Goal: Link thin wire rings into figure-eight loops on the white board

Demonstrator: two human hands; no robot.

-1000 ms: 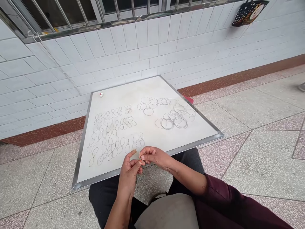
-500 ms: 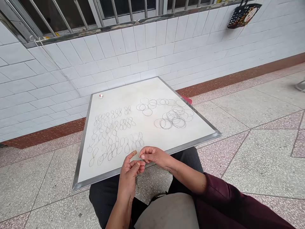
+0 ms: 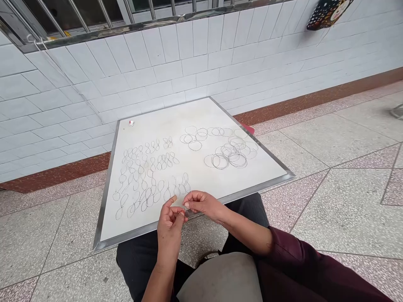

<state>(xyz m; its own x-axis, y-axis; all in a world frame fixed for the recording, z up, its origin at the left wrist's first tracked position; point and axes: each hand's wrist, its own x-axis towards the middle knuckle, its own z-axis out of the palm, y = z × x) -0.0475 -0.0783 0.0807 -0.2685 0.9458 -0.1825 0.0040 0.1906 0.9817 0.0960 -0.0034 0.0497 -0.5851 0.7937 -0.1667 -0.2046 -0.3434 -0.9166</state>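
Note:
My left hand [image 3: 171, 222] and my right hand [image 3: 203, 205] meet above the near edge of a white board. Both pinch a thin wire [image 3: 186, 209], which is mostly hidden by the fingertips. The left index finger points up and wears a tan wrap at its tip. On the board's left half lie several thin wires twisted into figure-eight shapes [image 3: 146, 199], arranged in rough rows. Plain round wire loops [image 3: 220, 161] overlap in a loose pile on the right half, and a smaller group of loops [image 3: 195, 145] lies behind them.
The metal-edged white board [image 3: 163, 117] rests over my knees, its far side near a tiled wall [image 3: 151, 75]. A small red and white item [image 3: 131, 123] sits at its far left corner. A dotted bag [image 3: 327, 14] hangs at the upper right.
The view has shifted slightly. My hands remain close together at the board's near edge, with the fingertips a little differently placed around the thin wire.

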